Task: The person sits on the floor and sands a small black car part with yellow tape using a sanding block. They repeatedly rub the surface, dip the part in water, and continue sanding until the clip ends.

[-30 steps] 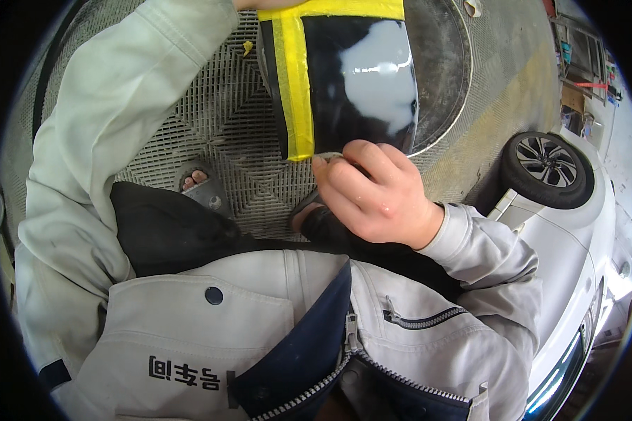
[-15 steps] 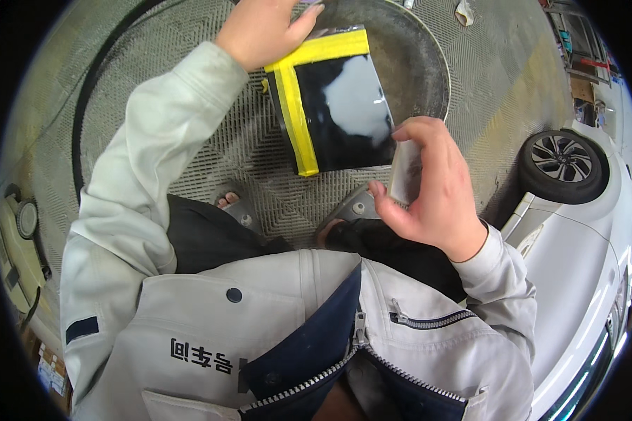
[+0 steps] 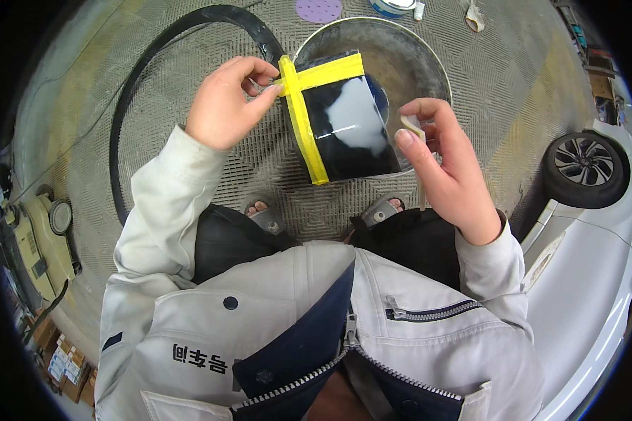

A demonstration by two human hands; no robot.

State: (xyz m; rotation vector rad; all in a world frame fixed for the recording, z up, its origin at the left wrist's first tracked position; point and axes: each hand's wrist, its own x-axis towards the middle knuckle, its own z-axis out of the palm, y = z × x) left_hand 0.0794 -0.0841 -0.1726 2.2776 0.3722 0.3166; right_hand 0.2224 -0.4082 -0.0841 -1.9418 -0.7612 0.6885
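Note:
A black panel (image 3: 351,154) with a pale grey patch and two crossed yellow tape strips (image 3: 302,126) lies over a round metal basin (image 3: 428,77). My left hand (image 3: 228,105) is at the panel's upper left corner, thumb and forefinger pinched on the end of the yellow tape. My right hand (image 3: 449,168) is just beside the panel's right edge, holding a thin, curved pale pad (image 3: 413,125) between thumb and fingers; a pale strip hangs below it.
A black curved strip (image 3: 140,63) lies left of the basin. Behind are a purple disc (image 3: 317,9), a can (image 3: 392,5) and a crumpled cloth (image 3: 475,17). A yellowish machine (image 3: 31,238) and boxes (image 3: 67,361) line the left; a white car (image 3: 583,281) stands right.
My left hand has come down from the top edge to the corner tape. My right hand has moved from the lower edge to the right side with the pad. The view has widened.

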